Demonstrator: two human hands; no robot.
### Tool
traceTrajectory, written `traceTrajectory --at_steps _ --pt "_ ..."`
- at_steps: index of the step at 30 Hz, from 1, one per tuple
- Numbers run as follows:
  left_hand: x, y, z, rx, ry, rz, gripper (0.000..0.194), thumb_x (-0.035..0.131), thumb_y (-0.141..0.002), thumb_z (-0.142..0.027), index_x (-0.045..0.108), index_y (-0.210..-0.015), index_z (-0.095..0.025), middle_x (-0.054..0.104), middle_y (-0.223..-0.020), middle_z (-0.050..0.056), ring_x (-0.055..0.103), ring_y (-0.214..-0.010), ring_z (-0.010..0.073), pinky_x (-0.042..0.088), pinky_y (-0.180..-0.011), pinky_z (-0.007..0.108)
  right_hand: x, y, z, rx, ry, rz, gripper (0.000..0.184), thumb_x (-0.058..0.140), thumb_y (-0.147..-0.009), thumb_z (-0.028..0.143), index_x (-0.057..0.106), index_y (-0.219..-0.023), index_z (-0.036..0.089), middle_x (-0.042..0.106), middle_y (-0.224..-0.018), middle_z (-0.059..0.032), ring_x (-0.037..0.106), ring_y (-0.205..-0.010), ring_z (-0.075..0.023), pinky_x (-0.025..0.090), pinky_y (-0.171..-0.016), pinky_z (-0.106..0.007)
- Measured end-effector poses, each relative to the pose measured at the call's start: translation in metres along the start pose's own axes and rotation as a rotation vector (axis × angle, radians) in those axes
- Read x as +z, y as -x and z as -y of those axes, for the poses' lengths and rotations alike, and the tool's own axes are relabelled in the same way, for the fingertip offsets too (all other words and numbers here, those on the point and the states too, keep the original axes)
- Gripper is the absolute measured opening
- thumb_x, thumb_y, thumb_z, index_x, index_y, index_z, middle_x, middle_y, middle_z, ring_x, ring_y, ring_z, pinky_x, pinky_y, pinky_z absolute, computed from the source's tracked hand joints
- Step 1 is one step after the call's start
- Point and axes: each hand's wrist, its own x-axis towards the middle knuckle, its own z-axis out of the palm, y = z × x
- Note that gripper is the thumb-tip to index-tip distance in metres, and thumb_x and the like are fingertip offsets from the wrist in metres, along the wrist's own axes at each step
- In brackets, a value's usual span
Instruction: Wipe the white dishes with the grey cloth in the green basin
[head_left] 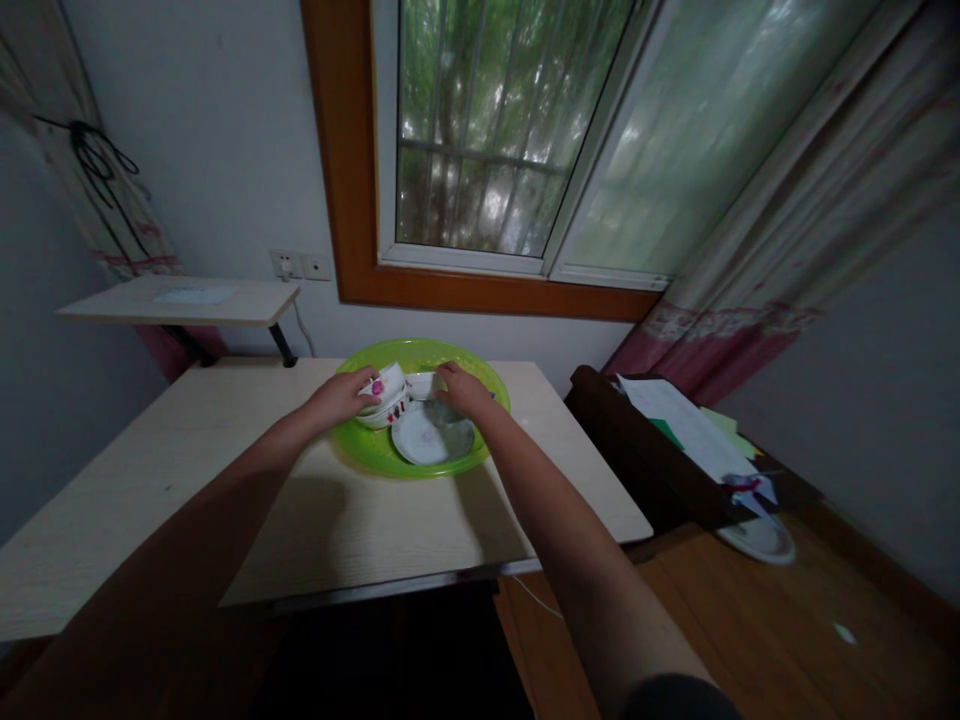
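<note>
A green plastic basin (420, 358) sits at the far middle of a pale wooden table (165, 470). Inside it are stacked white bowls with red marks (388, 405), a white plate (424, 440) and a grey dish (456, 436). My left hand (341, 395) is closed round the rim of the stacked bowls. My right hand (459, 388) reaches into the basin with curled fingers touching a small white bowl (420, 385); what it grips is partly hidden.
A raised shelf (180, 300) stands at the table's back left, with a wall socket (300, 265) beside it. A dark low cabinet (660, 450) with papers stands right of the table, and a white plate (759, 540) lies on the wooden floor. A window and curtains are behind.
</note>
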Motion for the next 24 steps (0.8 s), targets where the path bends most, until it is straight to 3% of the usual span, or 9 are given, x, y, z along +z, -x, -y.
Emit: traceTrajectory --at_steps 9,16,21,24 --pt "0.009 -0.001 0.004 0.003 -0.178 0.088 0.035 0.059 -0.085 -0.042 0.062 -0.115 -0.024 0.073 -0.105 0.009 0.066 -0.092 0.0283 0.042 -0.074 0.033 0.001 -0.018 0.016 0.037 0.084 0.083 0.032 0.055 -0.096 0.022 0.062 -0.127 0.014 0.064 -0.128 -0.0187 0.068 -0.11 -0.0265 0.053 -0.095 -0.035" --pt "0.014 -0.005 0.005 0.023 -0.185 0.057 0.035 0.064 -0.08 -0.045 0.066 -0.109 -0.026 0.073 -0.096 0.012 0.067 -0.086 0.032 0.043 -0.073 0.035 -0.004 -0.014 0.017 0.074 0.121 0.066 0.025 0.056 -0.096 0.019 0.066 -0.117 0.013 0.068 -0.121 -0.0177 0.069 -0.109 -0.0255 0.053 -0.091 -0.032" --pt "0.021 -0.012 0.008 0.0 -0.014 0.018 0.036 0.072 -0.073 -0.046 0.069 -0.103 -0.025 0.074 -0.091 0.012 0.068 -0.086 0.0334 0.045 -0.077 0.037 -0.015 -0.004 0.011 0.109 0.126 -0.005 0.027 0.059 -0.095 0.021 0.063 -0.12 0.015 0.067 -0.123 -0.0168 0.068 -0.108 -0.0262 0.052 -0.086 -0.032" --pt "0.021 -0.017 0.008 0.022 0.146 -0.001 0.051 0.07 -0.075 -0.05 0.066 -0.119 -0.024 0.074 -0.1 0.011 0.069 -0.091 0.0309 0.048 -0.082 0.037 -0.024 0.002 0.005 0.13 0.127 -0.058 0.025 0.057 -0.096 0.024 0.062 -0.12 0.017 0.066 -0.123 -0.015 0.067 -0.108 -0.0258 0.05 -0.084 -0.031"
